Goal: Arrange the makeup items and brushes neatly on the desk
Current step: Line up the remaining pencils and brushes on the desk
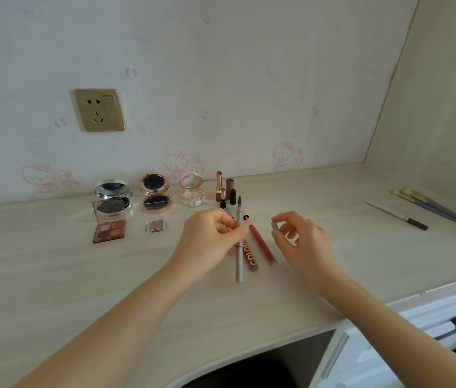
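Presently, on the desk (53,275):

1. My left hand (210,242) pinches a grey brow pencil (239,247), spoolie end pointing far.
2. My right hand (302,239) pinches a small grey cap (274,226) between thumb and forefinger, just right of the pencil.
3. Red lip liner (263,245) and brown lettered tube (250,259) lie between my hands.
4. Far left: three open compacts (155,191), eyeshadow palette (109,225).
5. Far centre: uncapped lipsticks (219,186), upright.
6. Far right: brushes (434,205).

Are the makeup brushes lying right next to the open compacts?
No, the brushes lie far off at the desk's right end, while the open compacts stand by the wall at the left.
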Motion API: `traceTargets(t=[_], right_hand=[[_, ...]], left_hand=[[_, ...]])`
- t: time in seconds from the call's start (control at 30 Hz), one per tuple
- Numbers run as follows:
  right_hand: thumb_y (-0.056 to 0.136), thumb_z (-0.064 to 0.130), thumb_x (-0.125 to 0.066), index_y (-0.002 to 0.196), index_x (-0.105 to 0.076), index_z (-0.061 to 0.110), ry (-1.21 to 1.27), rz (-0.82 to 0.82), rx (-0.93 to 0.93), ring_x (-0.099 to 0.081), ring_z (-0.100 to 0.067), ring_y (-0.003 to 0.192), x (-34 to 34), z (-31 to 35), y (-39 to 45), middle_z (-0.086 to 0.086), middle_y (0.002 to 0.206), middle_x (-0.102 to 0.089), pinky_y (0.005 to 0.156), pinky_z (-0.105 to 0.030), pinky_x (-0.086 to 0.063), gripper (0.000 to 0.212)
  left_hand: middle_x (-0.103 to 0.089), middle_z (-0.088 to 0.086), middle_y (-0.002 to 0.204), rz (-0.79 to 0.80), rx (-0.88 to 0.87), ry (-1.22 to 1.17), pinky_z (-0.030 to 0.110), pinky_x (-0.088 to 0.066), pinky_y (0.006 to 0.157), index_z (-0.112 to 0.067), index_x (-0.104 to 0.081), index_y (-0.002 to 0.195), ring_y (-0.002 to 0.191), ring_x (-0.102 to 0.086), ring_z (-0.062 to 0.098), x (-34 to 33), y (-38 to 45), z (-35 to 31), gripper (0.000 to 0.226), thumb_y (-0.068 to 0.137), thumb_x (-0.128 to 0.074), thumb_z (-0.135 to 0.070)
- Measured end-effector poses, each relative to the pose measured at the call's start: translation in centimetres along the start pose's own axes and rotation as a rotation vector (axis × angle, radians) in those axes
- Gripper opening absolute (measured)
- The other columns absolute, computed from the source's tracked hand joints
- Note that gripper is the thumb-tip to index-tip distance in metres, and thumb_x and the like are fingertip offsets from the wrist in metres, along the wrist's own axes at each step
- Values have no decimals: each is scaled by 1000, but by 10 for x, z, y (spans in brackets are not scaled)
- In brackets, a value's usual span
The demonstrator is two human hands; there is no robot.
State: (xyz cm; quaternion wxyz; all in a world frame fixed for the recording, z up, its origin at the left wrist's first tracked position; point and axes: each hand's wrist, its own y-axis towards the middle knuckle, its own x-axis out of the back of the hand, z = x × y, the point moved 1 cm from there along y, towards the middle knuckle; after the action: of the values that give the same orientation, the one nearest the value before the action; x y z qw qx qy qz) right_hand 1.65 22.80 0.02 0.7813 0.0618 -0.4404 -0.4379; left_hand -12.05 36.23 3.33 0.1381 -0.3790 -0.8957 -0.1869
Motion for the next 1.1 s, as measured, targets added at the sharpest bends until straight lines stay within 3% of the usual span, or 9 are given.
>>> traceTargets(t=[0.23, 0.33, 0.43, 0.57, 0.63, 0.73, 0.87, 0.97, 1.1], right_hand=[[90, 28, -60, 105, -62, 26, -130, 27, -21, -51, -11, 84, 13, -36, 28, 19, 72, -55, 60, -16, -35, 16], [90, 28, -59, 109, -62, 23, -202, 73, -5, -50, -11, 87, 14, -48, 36, 16, 77, -58, 67, -26, -38, 19], [92, 27, -57, 112, -61, 19, -235, 103, 29, -49, -12, 88, 11, -54, 42, 7, 85, -64, 71, -25, -39, 22], [93, 27, -55, 113, -61, 18, -269, 142, 50, -51, -18, 96, 8, -55, 43, 3, 94, -66, 79, -32, -45, 23], [94, 27, -53, 113, -61, 17, -280, 158, 63, -51, -20, 98, 8, -54, 43, 2, 96, -65, 81, -33, -45, 23], [96, 28, -50, 114, -61, 17, -306, 175, 92, -51, -20, 99, 9, -53, 43, 0, 103, -64, 82, -31, -44, 24], [97, 31, -46, 117, -60, 19, -377, 210, 125, -50, -20, 102, 8, -51, 41, 1, 109, -60, 83, -30, -44, 27], [97, 33, -44, 120, -59, 19, -389, 222, 134, -50, -20, 104, 10, -51, 40, 1, 112, -58, 87, -31, -44, 30], [98, 34, -45, 124, -58, 18, -339, 184, 147, -50, -21, 105, 16, -53, 31, 2, 112, -60, 88, -28, -42, 33]], left_hand=[[-68, -6, 71, 17, -108, 322, 30, -51, 67, -31, -54, 107, 70, -61, 7, -50, 31, -7, 28, 82, -65, -36], [-65, -7, 74, 25, -167, 489, 34, -53, 67, -29, -57, 108, 72, -61, 9, -66, 46, -8, 25, 85, -62, -38], [-58, -9, 74, 6, -217, 641, 28, -42, 59, -29, -57, 109, 73, -56, 12, -78, 56, -6, 24, 86, -58, -39], [-59, 0, 92, 44, -202, 813, 32, -46, 67, -26, -60, 104, 87, -59, 23, -87, 62, -2, 21, 87, -55, -38], [-57, 5, 94, 55, -204, 880, 34, -48, 70, -22, -61, 101, 85, -57, 25, -89, 63, -2, 21, 87, -54, -36], [-57, 9, 94, 65, -238, 966, 31, -36, 67, -17, -64, 100, 76, -42, 22, -91, 63, -4, 21, 89, -52, -31], [-59, 8, 94, 79, -230, 985, 30, -34, 69, -16, -65, 100, 76, -37, 20, -91, 62, -4, 25, 92, -51, -35], [-60, 3, 101, 76, -278, 949, 32, -42, 79, -18, -66, 109, 99, -48, 21, -89, 59, -2, 34, 92, -50, -43], [-54, -8, 113, 91, -355, 810, 31, -43, 89, -24, -63, 119, 113, -41, 13, -77, 39, 3, 43, 88, -52, -52]])
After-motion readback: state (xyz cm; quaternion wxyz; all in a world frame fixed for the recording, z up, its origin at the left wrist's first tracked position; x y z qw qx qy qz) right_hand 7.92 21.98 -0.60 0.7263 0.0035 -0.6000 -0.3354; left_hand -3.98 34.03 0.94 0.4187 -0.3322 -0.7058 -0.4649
